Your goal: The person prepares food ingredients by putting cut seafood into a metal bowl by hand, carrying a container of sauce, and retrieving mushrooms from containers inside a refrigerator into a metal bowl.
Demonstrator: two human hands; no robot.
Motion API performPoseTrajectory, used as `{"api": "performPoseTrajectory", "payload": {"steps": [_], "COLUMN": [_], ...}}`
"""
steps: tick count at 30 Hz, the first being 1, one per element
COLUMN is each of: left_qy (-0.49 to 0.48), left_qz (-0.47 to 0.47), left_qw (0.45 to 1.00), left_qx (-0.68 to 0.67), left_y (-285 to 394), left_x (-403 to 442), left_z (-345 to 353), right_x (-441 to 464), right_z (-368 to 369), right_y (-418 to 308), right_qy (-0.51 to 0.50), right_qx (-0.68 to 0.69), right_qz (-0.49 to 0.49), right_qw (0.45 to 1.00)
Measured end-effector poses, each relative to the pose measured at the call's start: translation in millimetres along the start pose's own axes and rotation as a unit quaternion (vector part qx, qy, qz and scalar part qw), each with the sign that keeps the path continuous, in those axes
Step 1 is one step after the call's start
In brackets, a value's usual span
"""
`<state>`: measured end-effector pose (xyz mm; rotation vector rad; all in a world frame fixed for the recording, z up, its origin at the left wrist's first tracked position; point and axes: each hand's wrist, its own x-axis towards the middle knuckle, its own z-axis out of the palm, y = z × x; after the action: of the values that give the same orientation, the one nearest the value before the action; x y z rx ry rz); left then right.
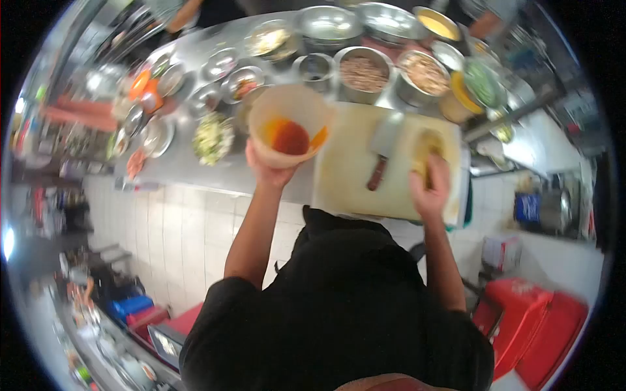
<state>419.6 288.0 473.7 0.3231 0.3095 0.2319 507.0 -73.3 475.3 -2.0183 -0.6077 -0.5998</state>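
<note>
My left hand point(270, 171) is wrapped around the lower side of a cloudy plastic container point(261, 114), tilted so that its inside shows. Red-orange sauce or seasoning point(290, 138) lies at its bottom, with an orange smear up one wall. On the right part of the white cutting board point(342, 179), my right hand point(433, 186) has its fingers closed on a blurred yellowish-brown thing point(428, 142), whose kind I cannot make out. Between the hands, a cleaver point(387, 133) lies flat on the board, its brown handle towards me.
Behind the board stand metal pots of chopped pale food point(363, 77) and shredded food point(424, 72). A bowl of chopped greens point(212, 138) and several small bowls sit on the steel counter point(277, 199) at left. A red cooler point(515, 319) stands on the floor at right. Other people's arms point(184, 14) show across the counter.
</note>
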Motion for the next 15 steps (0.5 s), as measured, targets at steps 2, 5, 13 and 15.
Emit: {"api": "performPoseTrajectory", "payload": {"steps": [2,5,13,15], "left_qy": [-0.06,-0.096,-0.058,-0.056], "left_qz": [-0.056,-0.055,-0.039,-0.058], "left_qw": [0.997,0.994,0.994,0.993], "left_qx": [-0.001,0.007,0.089,0.085], "left_y": [-35,-87,-186,-204], "left_x": [-4,-15,-45,-48], "left_z": [-5,14,41,49], "right_x": [37,53,43,36], "right_z": [-11,-6,-45,-63], "right_y": [-53,-73,-66,-60], "right_qy": [-0.077,-0.088,-0.136,-0.139], "right_qx": [0.063,0.067,0.062,0.043], "right_qz": [-0.084,-0.197,-0.212,-0.188], "right_qw": [0.991,0.974,0.966,0.971]}}
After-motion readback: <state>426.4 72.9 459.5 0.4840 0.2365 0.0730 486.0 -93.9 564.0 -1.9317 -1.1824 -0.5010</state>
